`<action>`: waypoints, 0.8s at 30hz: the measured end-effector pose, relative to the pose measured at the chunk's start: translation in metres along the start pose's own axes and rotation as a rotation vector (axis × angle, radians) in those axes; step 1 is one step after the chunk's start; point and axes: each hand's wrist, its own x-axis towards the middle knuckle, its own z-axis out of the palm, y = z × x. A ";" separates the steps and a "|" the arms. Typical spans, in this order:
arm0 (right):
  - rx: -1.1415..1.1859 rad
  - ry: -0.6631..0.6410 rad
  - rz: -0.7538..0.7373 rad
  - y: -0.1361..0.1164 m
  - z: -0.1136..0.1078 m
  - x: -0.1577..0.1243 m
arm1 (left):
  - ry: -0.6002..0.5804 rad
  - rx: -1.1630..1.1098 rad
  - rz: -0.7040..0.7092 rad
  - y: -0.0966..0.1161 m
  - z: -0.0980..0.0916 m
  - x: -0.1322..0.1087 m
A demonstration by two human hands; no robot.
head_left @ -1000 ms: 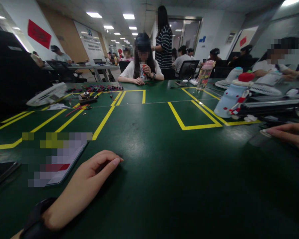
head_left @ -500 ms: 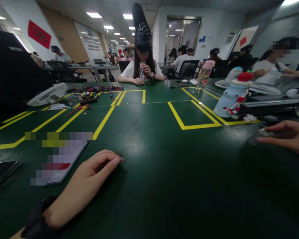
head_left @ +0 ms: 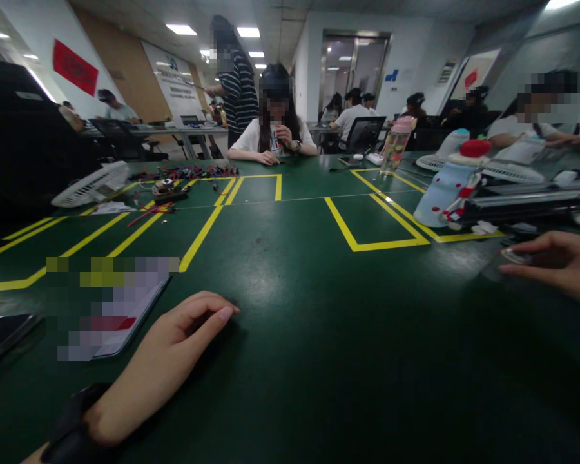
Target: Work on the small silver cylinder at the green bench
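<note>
Whitish at the rim and see-through below, a small object [head_left: 515, 256] sits at the far right of the green worktop [head_left: 290, 361]; from where I stand its exact shape is hard to make out. The right hand [head_left: 570, 263] has it pinched at the rim between thumb and forefinger. Just beyond it lies a crumpled tissue [head_left: 484, 228], near a pale blue bottle [head_left: 439, 196] with a red top.

Well apart from all that, the left hand [head_left: 183, 335] rests on the worktop, fingers curled, thumb tip against them. A black wristband [head_left: 75, 419] circles its wrist, and beside the forearm lie a phone [head_left: 149, 299] with a lit screen and a dark device [head_left: 4, 338].

Yellow tape [head_left: 391, 246] marks out shapes farther off. Beyond, tangled wires [head_left: 188, 172] lie near a white fan [head_left: 94, 185], and a person [head_left: 249, 143] sits at the opposite edge.
</note>
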 end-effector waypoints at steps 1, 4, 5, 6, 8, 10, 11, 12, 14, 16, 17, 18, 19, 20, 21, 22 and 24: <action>-0.027 0.061 -0.023 -0.009 0.001 -0.006 | -0.002 0.000 0.002 0.001 0.001 0.000; 0.094 0.249 -0.168 -0.049 0.014 -0.030 | -0.014 0.000 0.017 0.004 0.002 0.001; 0.184 0.261 -0.257 -0.066 0.021 -0.040 | -0.019 -0.001 0.022 0.006 0.002 0.001; 0.269 0.232 -0.364 -0.083 0.030 -0.051 | -0.021 -0.003 0.026 0.006 0.002 0.002; 0.373 0.090 -0.598 -0.119 0.050 -0.075 | -0.022 -0.003 0.028 0.008 0.002 0.002; 0.391 -0.074 -0.790 -0.152 0.070 -0.098 | -0.023 0.000 0.028 0.008 0.002 0.002; 0.397 -0.136 -0.854 -0.166 0.079 -0.108 | -0.024 0.002 0.026 0.007 0.001 0.002; 0.409 -0.185 -0.895 -0.178 0.088 -0.117 | -0.027 0.003 0.024 0.007 0.001 0.001; 0.451 -0.255 -0.937 -0.194 0.104 -0.129 | -0.032 0.005 0.021 0.005 0.000 0.001; 0.480 -0.317 -0.955 -0.202 0.116 -0.136 | -0.030 0.017 0.019 0.003 0.000 0.000; 0.485 -0.342 -0.953 -0.203 0.120 -0.138 | -0.028 0.024 0.018 0.003 -0.001 0.001; 0.490 -0.362 -0.941 -0.202 0.124 -0.139 | -0.026 0.031 0.014 0.003 -0.001 0.002; 0.502 -0.381 -0.920 -0.201 0.126 -0.139 | -0.026 0.038 0.006 0.004 -0.001 0.004; 0.520 -0.398 -0.891 -0.200 0.129 -0.139 | -0.028 0.043 0.000 0.007 0.000 0.006; 0.541 -0.420 -0.857 -0.199 0.130 -0.139 | -0.028 0.047 0.001 0.013 0.001 0.009; 0.563 -0.445 -0.828 -0.198 0.131 -0.139 | -0.027 0.051 0.012 0.021 0.003 0.012; 0.595 -0.491 -0.790 -0.197 0.132 -0.138 | -0.017 0.058 0.088 0.043 0.010 0.018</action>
